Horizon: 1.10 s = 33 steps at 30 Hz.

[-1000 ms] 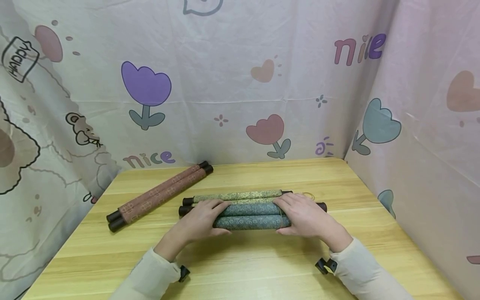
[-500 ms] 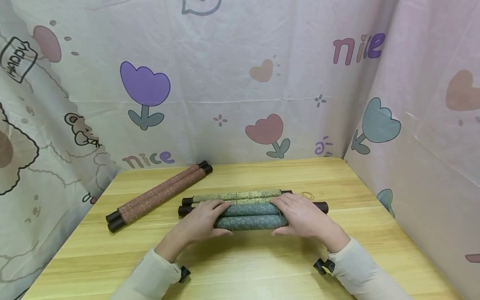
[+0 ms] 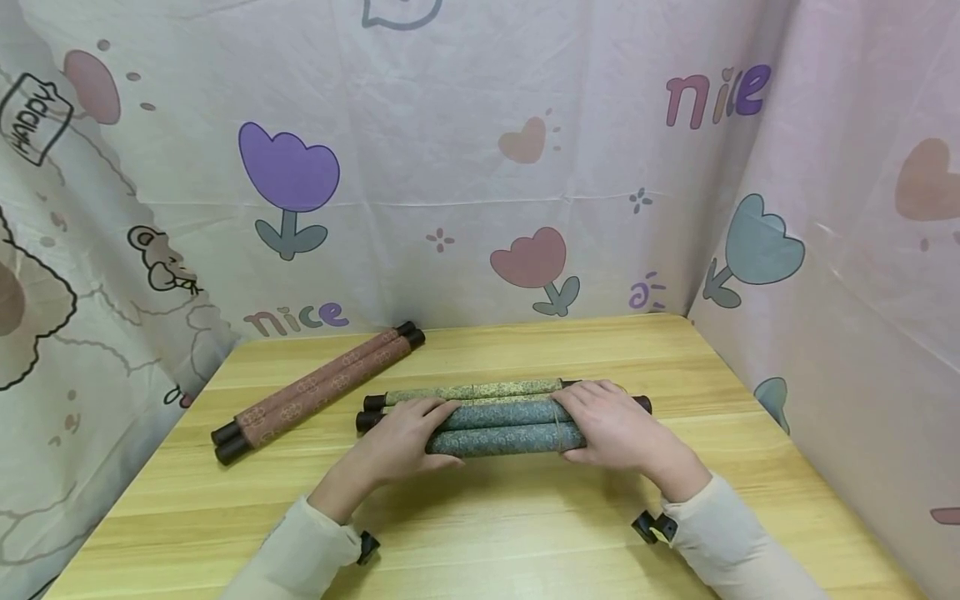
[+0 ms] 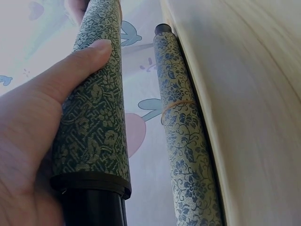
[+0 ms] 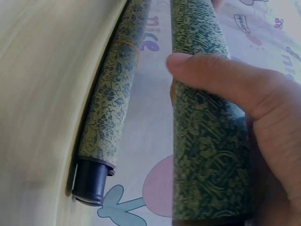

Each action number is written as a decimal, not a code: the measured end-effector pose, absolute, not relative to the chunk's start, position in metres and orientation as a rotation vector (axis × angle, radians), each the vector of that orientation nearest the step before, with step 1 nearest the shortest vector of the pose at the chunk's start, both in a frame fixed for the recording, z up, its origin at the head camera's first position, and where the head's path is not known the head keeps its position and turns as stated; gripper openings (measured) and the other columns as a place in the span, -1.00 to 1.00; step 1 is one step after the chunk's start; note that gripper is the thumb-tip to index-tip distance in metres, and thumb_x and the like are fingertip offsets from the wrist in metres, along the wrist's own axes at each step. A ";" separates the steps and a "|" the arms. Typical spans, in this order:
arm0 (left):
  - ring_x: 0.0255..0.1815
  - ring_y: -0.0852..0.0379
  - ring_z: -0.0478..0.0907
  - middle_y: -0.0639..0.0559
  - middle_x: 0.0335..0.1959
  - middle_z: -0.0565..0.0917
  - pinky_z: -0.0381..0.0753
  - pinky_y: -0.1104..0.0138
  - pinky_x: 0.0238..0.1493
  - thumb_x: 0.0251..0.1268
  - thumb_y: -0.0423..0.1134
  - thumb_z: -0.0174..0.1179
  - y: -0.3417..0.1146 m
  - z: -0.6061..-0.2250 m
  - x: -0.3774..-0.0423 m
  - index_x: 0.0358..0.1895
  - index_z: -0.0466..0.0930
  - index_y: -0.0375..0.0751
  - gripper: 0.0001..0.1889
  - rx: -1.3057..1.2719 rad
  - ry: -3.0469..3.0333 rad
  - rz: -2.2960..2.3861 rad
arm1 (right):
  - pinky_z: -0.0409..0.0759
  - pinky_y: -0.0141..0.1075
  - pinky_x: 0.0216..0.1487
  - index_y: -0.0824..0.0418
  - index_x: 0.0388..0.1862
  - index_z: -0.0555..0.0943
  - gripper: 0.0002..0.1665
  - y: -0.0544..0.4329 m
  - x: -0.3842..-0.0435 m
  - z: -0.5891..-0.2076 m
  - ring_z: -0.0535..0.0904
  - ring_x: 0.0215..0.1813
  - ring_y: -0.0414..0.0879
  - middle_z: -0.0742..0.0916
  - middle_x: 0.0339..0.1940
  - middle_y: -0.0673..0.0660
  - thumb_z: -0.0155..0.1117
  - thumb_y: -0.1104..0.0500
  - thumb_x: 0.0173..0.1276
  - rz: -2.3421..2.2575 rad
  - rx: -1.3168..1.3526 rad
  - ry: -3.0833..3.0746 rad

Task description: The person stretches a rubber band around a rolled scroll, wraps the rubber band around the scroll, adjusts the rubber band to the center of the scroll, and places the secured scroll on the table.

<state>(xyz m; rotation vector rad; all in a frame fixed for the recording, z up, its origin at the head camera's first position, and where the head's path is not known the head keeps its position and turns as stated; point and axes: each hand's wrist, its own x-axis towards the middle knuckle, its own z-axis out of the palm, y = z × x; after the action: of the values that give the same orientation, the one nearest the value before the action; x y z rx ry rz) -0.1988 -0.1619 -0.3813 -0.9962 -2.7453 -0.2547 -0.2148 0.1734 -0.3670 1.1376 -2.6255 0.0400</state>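
A blue-green patterned double-rolled scroll (image 3: 495,437) with dark end knobs lies across both hands. My left hand (image 3: 401,437) grips it near its left end, thumb on the near side and fingers over the top. Toward the right end, my right hand (image 3: 618,429) holds it the same way. A thin rubber band (image 3: 558,429) circles the scroll just beside the right hand's fingers. In the left wrist view the thumb (image 4: 87,61) presses along the patterned cloth. Directly behind is a yellow-green floral scroll (image 3: 480,389), banded at its middle and partly hidden.
A reddish-pink double-rolled scroll (image 3: 322,387) lies slanted at the table's left. The wooden table (image 3: 510,533) ends at a printed curtain (image 3: 420,167) behind and at both sides. A sliver of a loose rubber band shows behind the right hand.
My right hand shifted slightly left along the scroll, then back right, uncovering its rubber band. The scroll's right part now sits a little higher. The left hand stays nearly still.
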 end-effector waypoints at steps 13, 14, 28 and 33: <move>0.15 -0.17 0.50 -0.14 0.16 0.55 0.48 -0.11 0.17 0.08 0.24 0.37 -0.160 -0.382 -0.199 0.38 0.39 -0.22 -0.13 -1.034 -2.705 -0.250 | 0.44 0.05 0.23 0.32 0.25 0.47 -0.01 0.167 -0.214 -0.372 0.53 0.15 0.11 0.63 0.10 0.19 0.48 -0.30 0.01 -0.055 1.189 -2.517; 0.16 -0.17 0.50 -0.14 0.16 0.55 0.47 -0.11 0.17 0.07 0.24 0.37 -0.160 -0.382 -0.198 0.38 0.39 -0.22 -0.13 -1.033 -2.707 -0.255 | 0.44 0.05 0.23 0.31 0.25 0.47 -0.01 0.167 -0.214 -0.372 0.53 0.15 0.10 0.63 0.09 0.18 0.48 -0.30 0.00 -0.053 1.188 -2.516; 0.18 -0.20 0.49 -0.15 0.21 0.53 0.45 -0.13 0.18 0.10 0.25 0.34 -0.155 -0.383 -0.196 0.39 0.37 -0.22 -0.13 -1.042 -2.723 -0.257 | 0.48 -0.02 0.23 0.30 0.25 0.49 -0.01 0.156 -0.209 -0.372 0.54 0.16 0.08 0.65 0.11 0.16 0.43 -0.36 0.05 -0.029 1.218 -2.483; 0.20 -0.21 0.48 -0.17 0.23 0.52 0.43 -0.11 0.21 0.11 0.27 0.33 -0.154 -0.384 -0.196 0.39 0.37 -0.22 -0.13 -1.037 -2.733 -0.266 | 0.47 -0.01 0.25 0.32 0.29 0.46 0.06 0.154 -0.208 -0.370 0.54 0.17 0.09 0.63 0.14 0.19 0.38 -0.42 0.06 -0.004 1.232 -2.503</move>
<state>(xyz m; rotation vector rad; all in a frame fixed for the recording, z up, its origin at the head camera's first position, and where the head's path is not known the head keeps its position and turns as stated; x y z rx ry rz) -0.1956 -0.1537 -0.3845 -1.0367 -2.7329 -0.2659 -0.2076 0.1539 -0.3705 1.2320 -2.5030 -0.0043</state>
